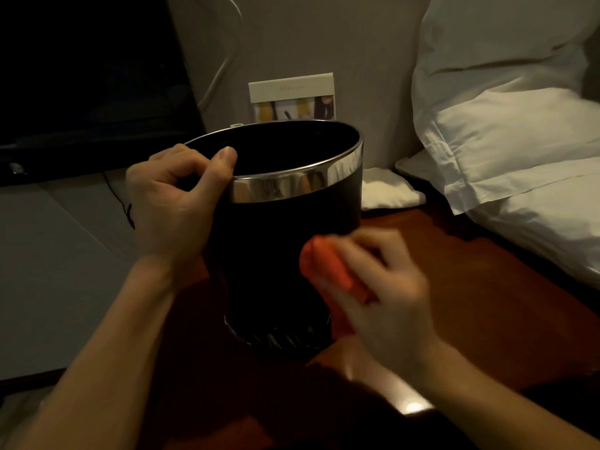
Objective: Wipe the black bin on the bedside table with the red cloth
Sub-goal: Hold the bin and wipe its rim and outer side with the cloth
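Observation:
The black bin (276, 241), round with a shiny metal band at its rim, stands on the dark red-brown bedside table (454, 254). My left hand (172, 203) grips the bin's rim at the left, thumb over the edge. My right hand (386, 287) holds the bunched red cloth (328, 271) and presses it against the bin's lower right side. That hand and the cloth are blurred.
White pillows (506, 125) lie on the bed at the right. A small white folded cloth (386, 190) sits behind the bin. A card (292, 95) leans on the wall. A dark screen (91, 76) stands at the left.

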`<action>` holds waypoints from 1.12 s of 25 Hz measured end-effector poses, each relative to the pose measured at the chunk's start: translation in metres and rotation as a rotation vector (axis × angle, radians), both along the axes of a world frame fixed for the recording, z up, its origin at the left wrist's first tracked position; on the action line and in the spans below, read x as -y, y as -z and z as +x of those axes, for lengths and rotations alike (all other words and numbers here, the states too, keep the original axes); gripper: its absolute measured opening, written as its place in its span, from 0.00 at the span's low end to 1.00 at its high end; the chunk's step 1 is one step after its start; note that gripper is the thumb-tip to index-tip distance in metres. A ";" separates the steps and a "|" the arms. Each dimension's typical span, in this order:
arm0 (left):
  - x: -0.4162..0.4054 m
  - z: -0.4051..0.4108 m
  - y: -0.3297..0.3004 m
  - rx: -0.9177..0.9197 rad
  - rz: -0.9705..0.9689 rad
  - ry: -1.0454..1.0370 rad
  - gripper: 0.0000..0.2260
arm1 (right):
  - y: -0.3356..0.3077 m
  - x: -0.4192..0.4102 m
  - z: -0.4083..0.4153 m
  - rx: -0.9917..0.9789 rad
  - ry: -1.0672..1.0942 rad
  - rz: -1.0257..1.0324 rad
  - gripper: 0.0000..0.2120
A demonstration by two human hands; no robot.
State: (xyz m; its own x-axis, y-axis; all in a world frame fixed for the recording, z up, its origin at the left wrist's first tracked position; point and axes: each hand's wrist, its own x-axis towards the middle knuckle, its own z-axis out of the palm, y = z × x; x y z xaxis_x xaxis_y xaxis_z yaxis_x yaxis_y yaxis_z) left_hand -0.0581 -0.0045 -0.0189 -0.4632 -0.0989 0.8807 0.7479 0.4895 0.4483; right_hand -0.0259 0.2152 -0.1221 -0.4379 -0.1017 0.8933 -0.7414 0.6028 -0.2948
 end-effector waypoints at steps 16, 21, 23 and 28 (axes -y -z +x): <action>-0.001 0.004 -0.001 0.052 0.017 -0.021 0.16 | -0.039 0.005 -0.008 -0.054 0.002 -0.207 0.18; 0.000 0.004 -0.002 0.064 0.015 -0.039 0.15 | 0.019 0.014 0.011 0.146 -0.066 -0.179 0.20; -0.002 0.006 -0.003 0.051 -0.010 -0.098 0.16 | 0.043 0.013 0.017 0.208 -0.107 -0.158 0.19; -0.043 0.026 -0.007 -0.048 -0.299 -0.350 0.15 | 0.046 0.010 0.017 0.256 -0.088 -0.108 0.20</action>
State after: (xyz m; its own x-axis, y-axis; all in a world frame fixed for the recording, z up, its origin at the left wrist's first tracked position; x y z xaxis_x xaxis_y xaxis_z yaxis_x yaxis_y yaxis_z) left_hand -0.0317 0.0386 -0.0120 -0.4055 0.0200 0.9139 0.5312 0.8188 0.2178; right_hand -0.0092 0.2052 -0.1676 -0.6438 -0.0594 0.7629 -0.6827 0.4948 -0.5377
